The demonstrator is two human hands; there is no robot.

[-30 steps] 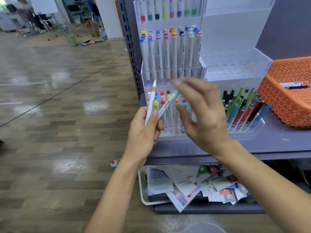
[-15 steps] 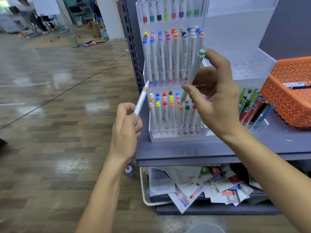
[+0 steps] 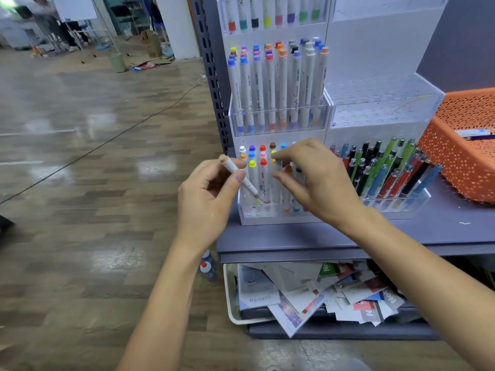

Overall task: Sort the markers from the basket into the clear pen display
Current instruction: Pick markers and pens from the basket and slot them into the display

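The clear pen display (image 3: pixel 267 220) stands on the grey shelf, its tiers holding several white markers with coloured caps. My left hand (image 3: pixel 206 199) grips a white marker (image 3: pixel 242 179) that slants down toward the bottom tier's left front corner. My right hand (image 3: pixel 313 183) is over the bottom tier, with index finger and thumb pinching a green-capped marker (image 3: pixel 278 167) that stands upright among the markers there. The orange basket (image 3: pixel 460 167) sits at the right on the shelf, with a few markers (image 3: pixel 472 133) lying inside.
A clear tray of coloured pens (image 3: pixel 388 172) stands between the display and the basket. Below the shelf edge (image 3: pixel 308 250) is a white bin of loose papers (image 3: pixel 308 295). A bottle (image 3: pixel 207 265) stands on the wooden floor to the left.
My right hand brought the green-capped marker down from the middle tier to the bottom tier. My left hand moved right toward the display and tilted its marker tip down.
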